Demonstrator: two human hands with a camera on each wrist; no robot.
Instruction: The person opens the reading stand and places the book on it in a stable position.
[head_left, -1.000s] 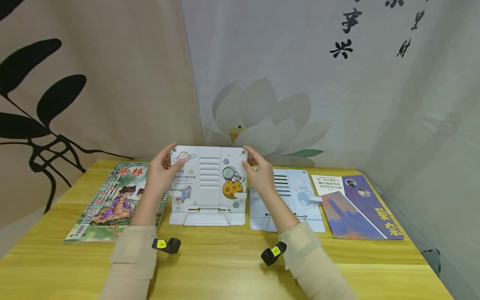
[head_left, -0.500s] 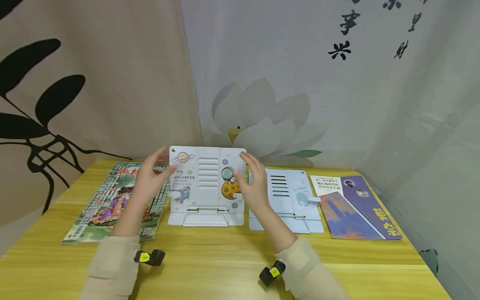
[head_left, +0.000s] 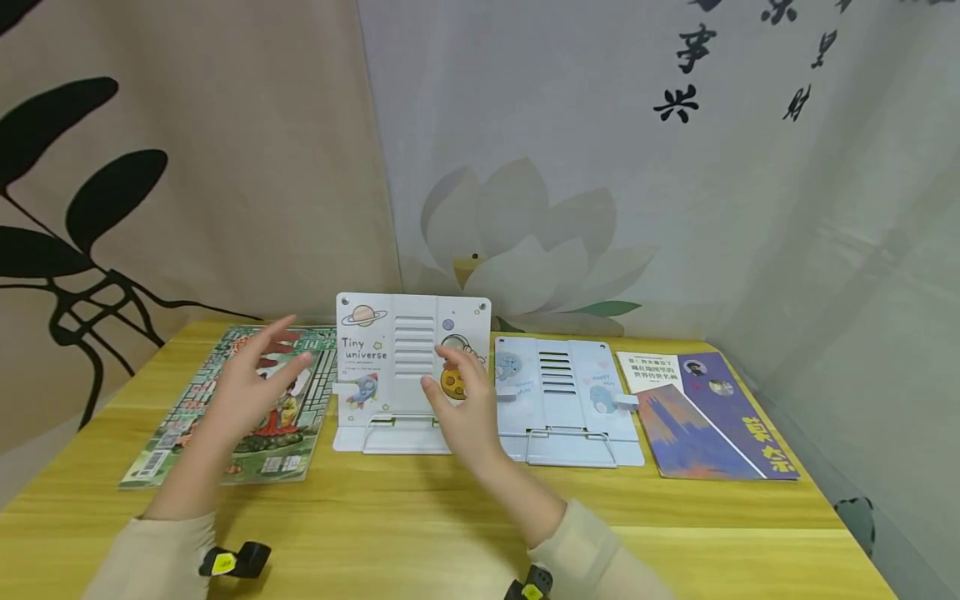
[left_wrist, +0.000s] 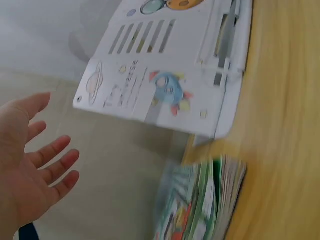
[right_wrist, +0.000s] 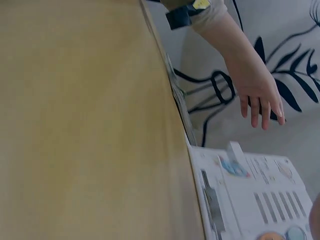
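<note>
A white book stand (head_left: 416, 375) with a planet, a rocket and the words "Tiny universe" stands upright on the table. My right hand (head_left: 468, 417) hovers in front of its right half, fingers loosely bent and holding nothing. Over the stack of magazines (head_left: 281, 454) my left hand (head_left: 247, 383) hangs in the air, its fingers spread. In the left wrist view, the left hand (left_wrist: 30, 165) is apart from both the stand (left_wrist: 165, 75) and the magazines (left_wrist: 200, 205). Only a sliver of the right hand shows in the right wrist view.
A second, lower book stand (head_left: 562, 400) with pale blue pictures leans back to the right. Beyond it lies a purple booklet (head_left: 720, 417) near the right table edge. A printed curtain (head_left: 525, 125) hangs behind the wooden table (head_left: 420, 542).
Both hands have let go of the upright stand's top corners. The left hand has moved left over the magazines; the right has come lower and left. The stand stays in place.
</note>
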